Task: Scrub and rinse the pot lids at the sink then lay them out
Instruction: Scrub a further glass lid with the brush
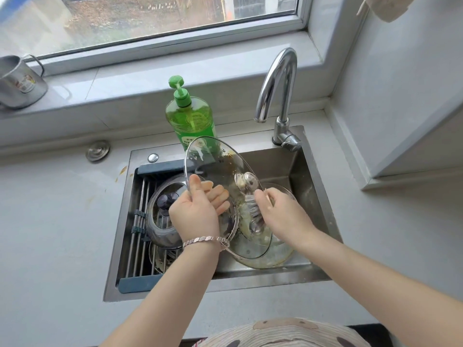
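Note:
I hold a large glass pot lid (215,156) tilted up over the sink (288,166). My left hand (198,211) grips its left rim, thumb in front, fingers showing through the glass behind. My right hand (278,211) holds a scrub brush (253,205) whose bristles press on the lid just below its metal knob (246,181). Brown grease specks mark the glass near the top. A second glass lid (273,256) lies in the basin under it. A steel lid with a dark knob (162,216) rests on the drain rack (140,221).
A green dish-soap pump bottle (189,113) stands behind the sink, partly behind the held lid. The chrome faucet (278,91) arches at the back right; no water runs. A metal mug (17,83) sits on the windowsill at left. Grey counter surrounds the sink.

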`<state>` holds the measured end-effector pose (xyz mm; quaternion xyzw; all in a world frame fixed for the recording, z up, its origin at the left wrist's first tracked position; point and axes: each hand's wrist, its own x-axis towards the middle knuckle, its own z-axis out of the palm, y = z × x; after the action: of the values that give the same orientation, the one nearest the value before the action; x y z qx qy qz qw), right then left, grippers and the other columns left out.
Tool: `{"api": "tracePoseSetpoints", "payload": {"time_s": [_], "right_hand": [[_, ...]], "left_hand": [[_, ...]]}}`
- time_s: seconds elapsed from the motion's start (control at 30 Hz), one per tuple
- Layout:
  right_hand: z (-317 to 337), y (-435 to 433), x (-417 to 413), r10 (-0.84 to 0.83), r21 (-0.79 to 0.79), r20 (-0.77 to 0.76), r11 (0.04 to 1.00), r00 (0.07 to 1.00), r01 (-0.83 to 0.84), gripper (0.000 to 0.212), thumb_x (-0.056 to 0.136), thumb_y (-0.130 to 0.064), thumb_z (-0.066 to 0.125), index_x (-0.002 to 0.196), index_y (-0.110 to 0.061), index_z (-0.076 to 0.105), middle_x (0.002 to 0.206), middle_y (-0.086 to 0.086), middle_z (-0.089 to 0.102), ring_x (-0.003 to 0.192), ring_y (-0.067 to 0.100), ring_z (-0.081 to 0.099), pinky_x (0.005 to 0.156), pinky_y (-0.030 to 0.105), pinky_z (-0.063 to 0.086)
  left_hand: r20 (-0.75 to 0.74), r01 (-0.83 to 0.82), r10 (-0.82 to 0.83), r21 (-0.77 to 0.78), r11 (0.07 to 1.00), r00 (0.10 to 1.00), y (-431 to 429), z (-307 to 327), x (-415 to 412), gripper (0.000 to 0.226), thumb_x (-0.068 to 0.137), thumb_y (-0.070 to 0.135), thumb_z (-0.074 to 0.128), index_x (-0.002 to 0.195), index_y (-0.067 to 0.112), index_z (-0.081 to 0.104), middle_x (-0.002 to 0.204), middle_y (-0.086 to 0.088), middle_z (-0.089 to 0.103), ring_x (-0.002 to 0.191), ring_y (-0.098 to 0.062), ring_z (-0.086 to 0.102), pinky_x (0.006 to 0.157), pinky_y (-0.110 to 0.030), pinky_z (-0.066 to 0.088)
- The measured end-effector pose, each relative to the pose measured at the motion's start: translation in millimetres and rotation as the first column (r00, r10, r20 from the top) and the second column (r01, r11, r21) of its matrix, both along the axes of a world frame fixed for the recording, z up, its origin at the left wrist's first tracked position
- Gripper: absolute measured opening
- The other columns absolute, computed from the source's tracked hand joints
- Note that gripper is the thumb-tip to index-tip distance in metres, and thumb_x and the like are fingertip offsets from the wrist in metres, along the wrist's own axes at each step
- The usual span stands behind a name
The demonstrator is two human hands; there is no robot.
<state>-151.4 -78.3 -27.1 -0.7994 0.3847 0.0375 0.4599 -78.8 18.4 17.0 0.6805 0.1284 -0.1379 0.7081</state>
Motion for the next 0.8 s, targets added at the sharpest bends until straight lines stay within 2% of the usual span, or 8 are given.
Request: {"api": "tracePoseSetpoints", "payload": {"time_s": [0.1,0.17,0.27,0.4,0.5,0.63,0.73,0.8], "right_hand": [[11.7,-1.6,-8.9,0.113,-0.016,0.072,0.994,0.991,-0.112,0.055,0.098,-0.048,0.024,0.145,-0.020,0.027,0.128,0.003,0.050,0.118,0.021,0.047,0.098,0.037,0.037],[20.2,-5.4,-13.0,0.239,-0.121,0.122,0.967,0.963,-0.224,0.062,0.097,-0.047,0.028,0.150,-0.025,0.005,0.127,0.001,0.043,0.114,0.018,0.049,0.097,0.036,0.039],[27.5,0.6,-13.8,0.484,-0.221,0.223,0.871,0.846,-0.439,0.064,0.088,-0.052,0.043,0.146,-0.031,0.025,0.104,-0.007,0.044,0.084,0.006,0.052,0.086,0.026,0.043],[9.1,-32.9,7.0,0.119,-0.016,0.424,0.992,0.898,-0.124,0.023,0.089,-0.039,0.057,0.111,-0.030,0.060,0.087,-0.006,0.061,0.074,0.011,0.056,0.074,0.032,0.047],[9.4,-37.9,16.0,-0.012,0.021,0.432,1.000,0.902,0.004,0.011,0.091,-0.039,0.054,0.083,-0.032,0.058,0.069,-0.016,0.052,0.057,0.001,0.046,0.060,0.023,0.040],[31.1,-3.5,12.6,0.264,-0.033,0.536,0.956,0.802,-0.292,0.024,0.090,-0.032,0.057,0.103,-0.013,0.063,0.079,-0.026,0.062,0.059,0.018,0.057,0.064,0.027,0.052],[25.3,-41.5,30.1,-0.018,0.006,0.450,1.000,0.893,0.018,0.027,0.092,-0.037,0.054,0.105,-0.015,0.064,0.081,-0.015,0.059,0.075,0.010,0.056,0.075,0.031,0.047],[24.0,-43.3,29.4,-0.040,-0.004,0.451,0.999,0.891,0.047,0.017,0.092,-0.039,0.053,0.091,-0.024,0.061,0.070,-0.019,0.050,0.064,-0.003,0.047,0.069,0.024,0.039]], "left_hand": [[-0.035,0.047,-0.047,-0.003,0.999,0.998,3.9,-0.2,7.4,0.037,0.097,0.031,0.046,0.079,0.002,0.061,0.061,-0.011,0.069,0.055,-0.020,0.068,0.050,-0.026,0.056],[-0.022,0.126,-0.125,0.010,0.992,0.992,7.7,0.6,8.5,0.036,0.096,0.031,0.047,0.079,0.003,0.061,0.060,-0.009,0.069,0.056,-0.021,0.069,0.052,-0.028,0.057],[0.080,0.268,-0.278,0.122,0.956,0.957,14.8,-0.4,7.7,0.034,0.093,0.031,0.051,0.074,0.006,0.065,0.064,-0.011,0.070,0.062,-0.026,0.070,0.056,-0.035,0.059],[0.062,0.432,-0.440,0.116,0.894,0.896,22.6,0.5,6.8,0.034,0.091,0.027,0.051,0.082,-0.004,0.063,0.068,-0.018,0.070,0.062,-0.029,0.070,0.052,-0.033,0.058],[0.047,0.473,-0.479,0.108,0.875,0.876,24.2,0.8,3.9,0.034,0.090,0.024,0.053,0.083,-0.008,0.062,0.068,-0.022,0.069,0.061,-0.030,0.070,0.050,-0.033,0.058],[0.073,0.512,-0.525,0.143,0.847,0.848,29.4,-0.3,8.8,0.031,0.088,0.022,0.054,0.080,-0.005,0.064,0.067,-0.018,0.070,0.059,-0.028,0.070,0.050,-0.034,0.058],[0.103,0.531,-0.547,0.148,0.835,0.831,33.2,1.7,7.6,0.037,0.080,0.029,0.056,0.080,-0.007,0.064,0.067,-0.019,0.070,0.059,-0.029,0.070,0.050,-0.034,0.058],[0.134,0.523,-0.547,0.179,0.834,0.826,33.0,1.7,4.8,0.038,0.075,0.033,0.057,0.078,-0.004,0.065,0.066,-0.018,0.070,0.060,-0.029,0.070,0.050,-0.036,0.058]]}}
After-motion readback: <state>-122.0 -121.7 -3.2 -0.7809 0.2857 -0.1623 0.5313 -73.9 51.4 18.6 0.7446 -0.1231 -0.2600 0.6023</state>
